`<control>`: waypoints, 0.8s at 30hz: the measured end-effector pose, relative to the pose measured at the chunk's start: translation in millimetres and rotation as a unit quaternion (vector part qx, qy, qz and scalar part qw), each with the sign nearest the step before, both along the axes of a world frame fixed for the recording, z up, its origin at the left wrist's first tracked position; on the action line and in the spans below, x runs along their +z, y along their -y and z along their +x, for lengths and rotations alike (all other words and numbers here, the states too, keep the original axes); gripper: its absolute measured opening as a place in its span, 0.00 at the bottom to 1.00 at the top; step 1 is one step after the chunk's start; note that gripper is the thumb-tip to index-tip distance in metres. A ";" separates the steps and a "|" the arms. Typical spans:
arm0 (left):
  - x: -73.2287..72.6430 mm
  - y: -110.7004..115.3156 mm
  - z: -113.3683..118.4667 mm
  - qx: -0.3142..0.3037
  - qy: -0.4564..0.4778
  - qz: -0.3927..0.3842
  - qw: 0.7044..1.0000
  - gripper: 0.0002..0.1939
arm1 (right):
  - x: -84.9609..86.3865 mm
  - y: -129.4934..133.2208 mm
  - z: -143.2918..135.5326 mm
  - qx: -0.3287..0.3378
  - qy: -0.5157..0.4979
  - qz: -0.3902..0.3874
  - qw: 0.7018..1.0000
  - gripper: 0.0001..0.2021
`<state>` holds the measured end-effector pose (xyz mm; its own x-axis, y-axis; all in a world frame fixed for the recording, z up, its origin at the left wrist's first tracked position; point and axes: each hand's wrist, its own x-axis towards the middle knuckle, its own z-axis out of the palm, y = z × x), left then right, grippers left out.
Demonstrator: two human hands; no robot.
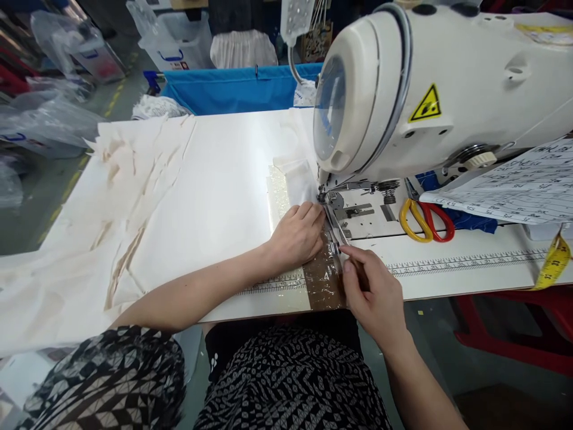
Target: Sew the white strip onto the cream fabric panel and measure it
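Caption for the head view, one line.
Both hands work at a sewing machine, left hand on pale cloth, scissors nearby.

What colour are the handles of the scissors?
A yellow handle and a red handle; head view shows them best.

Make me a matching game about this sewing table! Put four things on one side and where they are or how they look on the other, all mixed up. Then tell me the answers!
1. Scissors
2. Tape measure
3. Pale cloth pieces
4. Warning triangle

A. Stuck on the sewing machine
B. One yellow handle, one red
C. On the left side of the table
D. Yellow, with black numbers

Right pairs: 1-B, 2-D, 3-C, 4-A
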<state>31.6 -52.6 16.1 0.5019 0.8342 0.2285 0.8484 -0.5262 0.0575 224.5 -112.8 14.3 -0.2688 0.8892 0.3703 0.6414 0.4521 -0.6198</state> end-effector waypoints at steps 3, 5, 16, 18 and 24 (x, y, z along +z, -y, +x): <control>-1.8 -3.5 -0.8 -0.001 0.014 0.000 1.000 0.22 | -1.7 -11.2 -13.4 0.043 0.064 0.044 0.996 0.14; -2.4 -5.1 -1.3 -0.006 0.020 -0.001 1.000 0.21 | -2.9 -17.1 -20.0 0.041 0.107 0.079 0.990 0.14; -3.9 -7.3 -2.9 -0.010 0.022 0.011 1.000 0.19 | -0.2 -26.9 -30.0 0.008 0.237 0.141 0.961 0.17; -3.6 -7.4 -2.9 -0.009 0.019 0.010 1.000 0.18 | -0.3 -26.9 -30.1 0.010 0.240 0.156 0.958 0.17; -1.5 -6.3 -2.2 -0.007 0.017 0.007 1.000 0.19 | -1.3 -24.9 -33.0 -0.008 0.257 0.181 0.949 0.16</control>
<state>29.5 -46.3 14.6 0.5053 0.8235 0.2579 0.8386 -0.5391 0.0784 191.5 -87.9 13.0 -0.4839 0.7349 0.4751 0.8261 0.5627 -0.0289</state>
